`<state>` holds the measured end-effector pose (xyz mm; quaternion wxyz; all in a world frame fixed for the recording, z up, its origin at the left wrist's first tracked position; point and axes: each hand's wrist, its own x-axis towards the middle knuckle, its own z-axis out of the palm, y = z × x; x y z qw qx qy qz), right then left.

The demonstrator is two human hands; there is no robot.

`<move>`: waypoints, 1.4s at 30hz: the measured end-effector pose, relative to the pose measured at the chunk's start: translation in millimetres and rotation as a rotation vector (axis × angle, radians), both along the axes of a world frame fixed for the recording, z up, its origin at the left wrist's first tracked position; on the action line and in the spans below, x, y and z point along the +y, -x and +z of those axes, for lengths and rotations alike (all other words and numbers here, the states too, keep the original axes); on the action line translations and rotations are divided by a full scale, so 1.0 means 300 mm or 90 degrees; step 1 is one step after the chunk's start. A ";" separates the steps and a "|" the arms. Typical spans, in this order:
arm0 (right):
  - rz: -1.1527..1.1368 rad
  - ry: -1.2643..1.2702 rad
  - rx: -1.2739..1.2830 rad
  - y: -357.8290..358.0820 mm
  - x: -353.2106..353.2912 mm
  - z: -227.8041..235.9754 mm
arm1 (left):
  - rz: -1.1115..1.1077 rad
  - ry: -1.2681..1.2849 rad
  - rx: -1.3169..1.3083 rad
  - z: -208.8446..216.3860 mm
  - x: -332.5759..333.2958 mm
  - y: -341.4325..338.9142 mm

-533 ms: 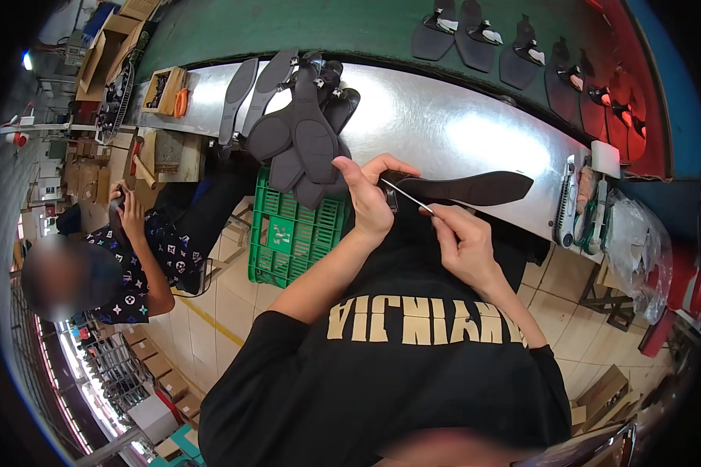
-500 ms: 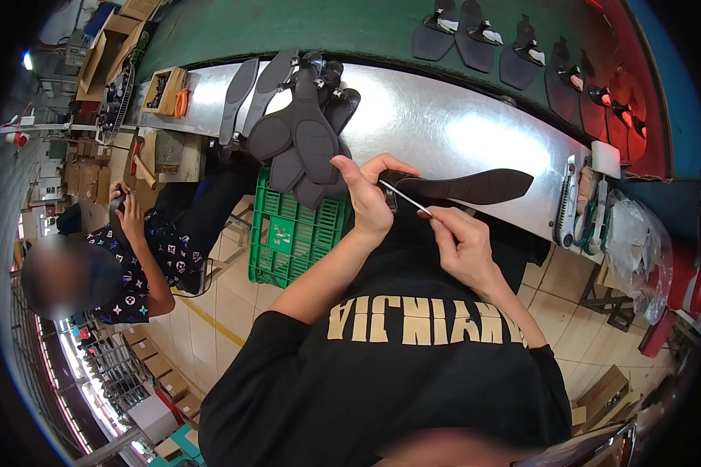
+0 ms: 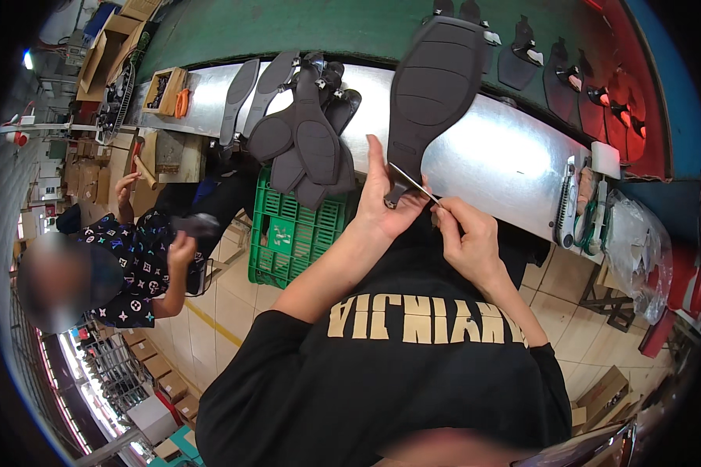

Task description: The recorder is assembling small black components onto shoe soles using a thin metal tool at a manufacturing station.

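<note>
A black sandal (image 3: 432,78) stands out from my hands with its broad toe end up and away from me, its sole side showing. My left hand (image 3: 383,204) grips its narrow heel end, the thumb raised alongside it and the fingers hidden behind. In my right hand (image 3: 469,240), a thin pale rod (image 3: 414,184) is pinched between thumb and fingers. The rod slants across the heel end; whether its tip touches the sandal I cannot tell. A heap of black sandals (image 3: 316,148) lies to the left on the metal table edge (image 3: 494,156).
Below the heap is a green plastic crate (image 3: 292,245). More sandals (image 3: 522,58) line the green belt (image 3: 288,35). A cutter knife (image 3: 566,206) and scissors (image 3: 597,222) hang at right beside a plastic bag (image 3: 639,253). A co-worker (image 3: 132,261) sits at left.
The sandal has swung from lying sideways to the right to pointing away from me, sole side facing up. My hands stay close together. The co-worker's hands have moved apart.
</note>
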<state>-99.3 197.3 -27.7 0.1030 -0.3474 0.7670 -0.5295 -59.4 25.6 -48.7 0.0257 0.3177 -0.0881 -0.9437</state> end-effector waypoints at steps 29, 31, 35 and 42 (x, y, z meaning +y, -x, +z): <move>-0.141 0.042 -0.039 0.128 0.130 0.002 | -0.555 0.958 0.095 0.422 -0.749 -0.132; -0.151 0.033 -0.038 0.141 0.123 -0.008 | -0.750 1.075 0.056 0.469 -0.822 -0.070; -0.153 0.013 -0.045 0.134 0.099 -0.041 | -0.817 1.347 -0.111 0.439 -0.857 0.138; -0.163 -0.034 -0.041 0.134 0.103 -0.102 | -0.387 1.297 -0.196 0.443 -0.746 0.230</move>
